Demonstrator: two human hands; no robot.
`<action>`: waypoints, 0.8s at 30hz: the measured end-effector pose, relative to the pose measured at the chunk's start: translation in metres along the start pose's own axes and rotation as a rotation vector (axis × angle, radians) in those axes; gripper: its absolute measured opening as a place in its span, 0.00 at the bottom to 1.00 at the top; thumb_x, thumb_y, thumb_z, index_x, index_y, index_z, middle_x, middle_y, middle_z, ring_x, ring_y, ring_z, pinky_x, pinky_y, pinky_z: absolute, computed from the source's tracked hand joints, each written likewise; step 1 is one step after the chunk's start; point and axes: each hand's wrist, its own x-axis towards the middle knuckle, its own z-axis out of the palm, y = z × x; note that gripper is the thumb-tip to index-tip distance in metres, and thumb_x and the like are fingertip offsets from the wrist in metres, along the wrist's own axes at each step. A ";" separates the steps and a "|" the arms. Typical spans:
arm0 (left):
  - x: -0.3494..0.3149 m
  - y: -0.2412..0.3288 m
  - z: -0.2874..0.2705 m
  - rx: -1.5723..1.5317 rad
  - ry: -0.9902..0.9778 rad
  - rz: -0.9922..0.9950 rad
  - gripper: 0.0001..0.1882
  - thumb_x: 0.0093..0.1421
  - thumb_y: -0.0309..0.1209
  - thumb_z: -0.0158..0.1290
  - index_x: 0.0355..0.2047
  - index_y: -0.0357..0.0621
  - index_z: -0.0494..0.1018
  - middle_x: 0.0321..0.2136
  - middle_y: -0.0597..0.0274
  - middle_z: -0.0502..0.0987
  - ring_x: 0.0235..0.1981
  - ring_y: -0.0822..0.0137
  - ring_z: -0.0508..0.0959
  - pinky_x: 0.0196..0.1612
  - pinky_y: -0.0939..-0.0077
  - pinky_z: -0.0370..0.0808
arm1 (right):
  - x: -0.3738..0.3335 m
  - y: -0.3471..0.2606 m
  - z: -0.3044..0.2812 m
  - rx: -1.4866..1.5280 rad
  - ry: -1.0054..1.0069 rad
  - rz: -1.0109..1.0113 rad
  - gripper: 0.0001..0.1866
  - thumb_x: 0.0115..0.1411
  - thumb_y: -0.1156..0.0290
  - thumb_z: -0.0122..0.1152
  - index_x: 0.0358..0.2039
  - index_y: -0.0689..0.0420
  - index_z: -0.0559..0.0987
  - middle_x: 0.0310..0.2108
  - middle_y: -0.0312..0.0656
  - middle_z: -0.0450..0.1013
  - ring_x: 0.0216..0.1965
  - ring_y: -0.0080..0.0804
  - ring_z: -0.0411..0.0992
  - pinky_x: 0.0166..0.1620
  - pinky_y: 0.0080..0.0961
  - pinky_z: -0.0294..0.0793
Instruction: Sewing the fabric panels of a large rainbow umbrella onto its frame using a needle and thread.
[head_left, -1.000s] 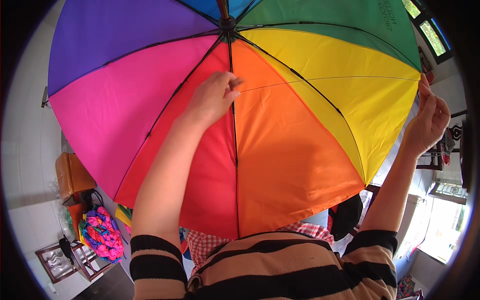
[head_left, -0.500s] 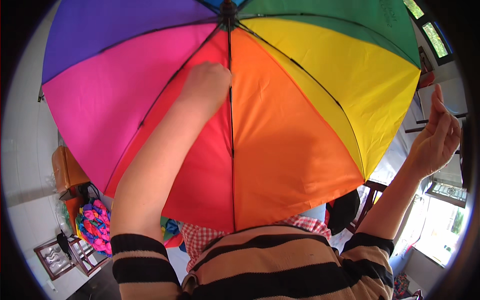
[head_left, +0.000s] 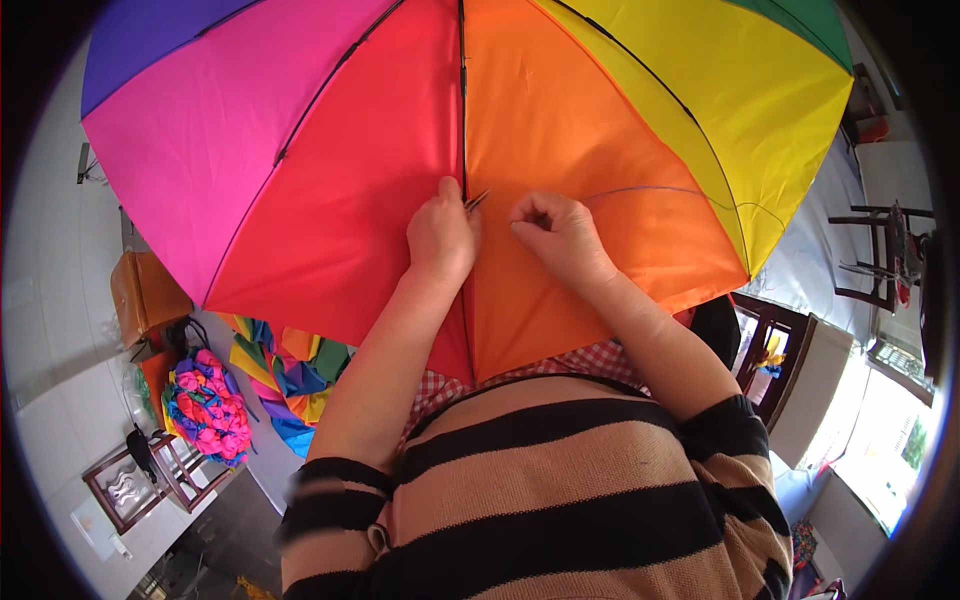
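Note:
An open umbrella point(head_left: 370, 210) with rainbow panels spreads before me, its inside and black ribs facing me. My left hand point(head_left: 445, 238) is closed at the middle rib point(head_left: 463, 95), where the red and orange panels meet. A small pointed metal piece point(head_left: 478, 200) sticks out beside its fingers; its kind is hard to make out. Just to the right, over the orange panel, my right hand point(head_left: 562, 240) is pinched closed. A thin dark thread point(head_left: 650, 188) trails from it across the orange and yellow panels. The fingertips' contents are partly hidden.
Bundled multicoloured cloth point(head_left: 208, 408) and more rainbow fabric point(head_left: 290, 370) lie at the left. Beyond them are a brown bag point(head_left: 148, 297) and a wooden stool point(head_left: 150, 480). Dark chairs point(head_left: 885, 255) stand at the right, above a bright window point(head_left: 890, 450).
My right hand has come in from the far right to beside the left hand. The left hand is lower along the rib. The umbrella sits higher in view, its hub now out of sight.

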 end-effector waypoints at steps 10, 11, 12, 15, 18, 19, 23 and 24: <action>-0.017 -0.006 -0.046 -1.224 -0.258 -0.468 0.09 0.55 0.26 0.58 0.36 0.36 0.74 0.26 0.63 0.78 0.20 0.78 0.71 0.22 0.87 0.66 | 0.020 -0.015 0.014 -0.413 0.213 -0.303 0.04 0.50 0.80 0.60 0.29 0.62 0.75 0.26 0.46 0.73 0.28 0.38 0.75 0.32 0.30 0.74; -0.017 -0.004 -0.049 -1.240 -0.274 -0.488 0.09 0.56 0.26 0.58 0.37 0.36 0.74 0.26 0.63 0.78 0.19 0.80 0.70 0.20 0.88 0.63 | 0.021 -0.014 0.014 -0.413 0.212 -0.302 0.04 0.50 0.80 0.60 0.29 0.62 0.75 0.26 0.46 0.73 0.28 0.38 0.75 0.32 0.30 0.74; -0.016 -0.003 -0.054 -1.256 -0.289 -0.510 0.09 0.56 0.25 0.57 0.38 0.36 0.74 0.26 0.62 0.78 0.19 0.81 0.69 0.18 0.90 0.60 | 0.023 -0.014 0.015 -0.410 0.209 -0.293 0.04 0.50 0.80 0.60 0.28 0.62 0.75 0.26 0.46 0.73 0.28 0.38 0.75 0.32 0.29 0.74; -0.014 -0.009 -0.054 -1.298 -0.307 -0.538 0.10 0.57 0.25 0.56 0.39 0.35 0.73 0.27 0.61 0.78 0.18 0.82 0.68 0.16 0.91 0.57 | 0.024 -0.016 0.019 -0.408 0.198 -0.272 0.04 0.50 0.80 0.60 0.28 0.63 0.75 0.26 0.46 0.73 0.28 0.37 0.75 0.32 0.29 0.74; -0.014 -0.015 -0.052 -1.350 -0.315 -0.546 0.11 0.58 0.25 0.56 0.40 0.34 0.73 0.28 0.59 0.78 0.19 0.81 0.69 0.16 0.90 0.58 | 0.015 -0.021 0.025 -0.369 0.114 -0.195 0.04 0.50 0.80 0.60 0.28 0.63 0.74 0.26 0.46 0.73 0.28 0.37 0.75 0.32 0.30 0.74; -0.015 -0.016 -0.051 -1.361 -0.304 -0.544 0.11 0.58 0.25 0.56 0.40 0.33 0.74 0.28 0.59 0.78 0.19 0.81 0.69 0.16 0.90 0.58 | 0.015 -0.021 0.026 -0.371 0.110 -0.192 0.04 0.50 0.80 0.60 0.28 0.63 0.74 0.26 0.46 0.73 0.28 0.37 0.75 0.32 0.30 0.74; -0.017 -0.018 -0.051 -1.398 -0.281 -0.543 0.11 0.59 0.25 0.55 0.40 0.32 0.74 0.27 0.59 0.79 0.20 0.80 0.71 0.17 0.90 0.58 | 0.013 -0.020 0.028 -0.402 0.103 -0.238 0.04 0.50 0.80 0.59 0.28 0.63 0.73 0.27 0.46 0.72 0.28 0.39 0.75 0.32 0.31 0.74; -0.017 -0.018 -0.051 -1.411 -0.283 -0.545 0.11 0.59 0.25 0.54 0.41 0.32 0.74 0.28 0.59 0.79 0.20 0.79 0.71 0.17 0.90 0.58 | 0.013 -0.021 0.028 -0.437 0.106 -0.246 0.04 0.50 0.81 0.59 0.28 0.62 0.73 0.27 0.46 0.72 0.28 0.40 0.75 0.32 0.31 0.74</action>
